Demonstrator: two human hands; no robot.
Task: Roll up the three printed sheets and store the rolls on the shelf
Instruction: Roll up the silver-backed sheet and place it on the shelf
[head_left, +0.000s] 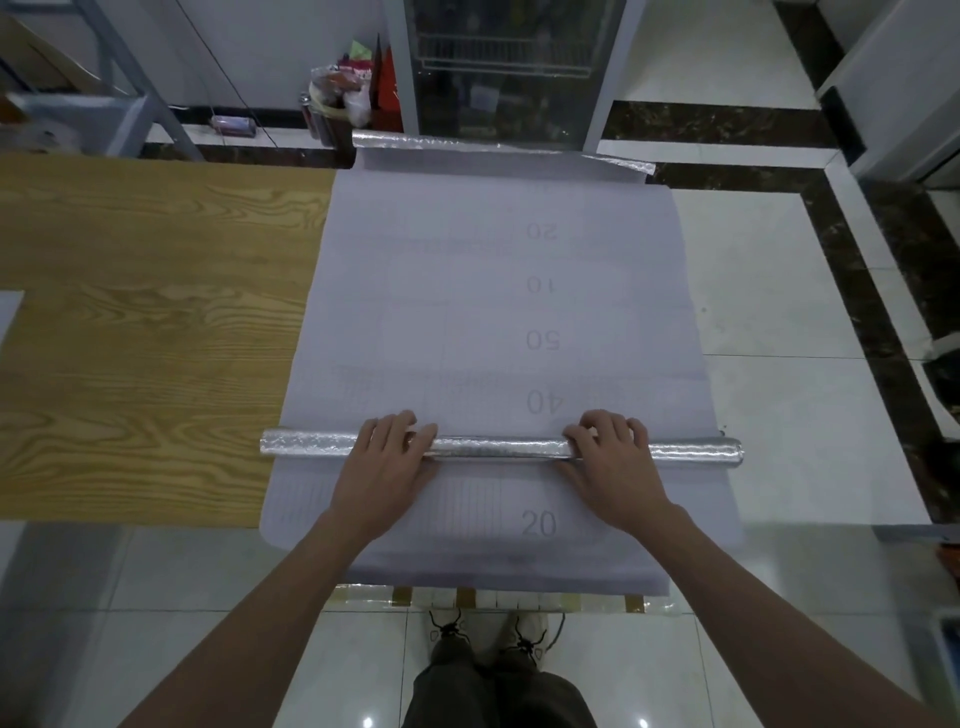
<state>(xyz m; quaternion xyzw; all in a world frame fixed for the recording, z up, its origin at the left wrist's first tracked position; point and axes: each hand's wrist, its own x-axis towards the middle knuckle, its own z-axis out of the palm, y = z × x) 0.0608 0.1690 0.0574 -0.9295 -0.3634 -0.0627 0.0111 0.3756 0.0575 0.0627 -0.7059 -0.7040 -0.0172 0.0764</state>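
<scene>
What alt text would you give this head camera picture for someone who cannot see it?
Two bare hands, left hand and right hand, grip a silvery roll partway up a pale sheet printed with faint numbers, on a glass table. A wood-grain sheet lies beside it to the left.

Roll (498, 448): crinkled silver foil, shiny, embossed. Sheet (467, 312): matt pale paper backing, smooth. Wood-grain sheet (145, 338): printed timber pattern, low sheen. Floor (789, 395): glossy white tile, dark marbled border.
</scene>
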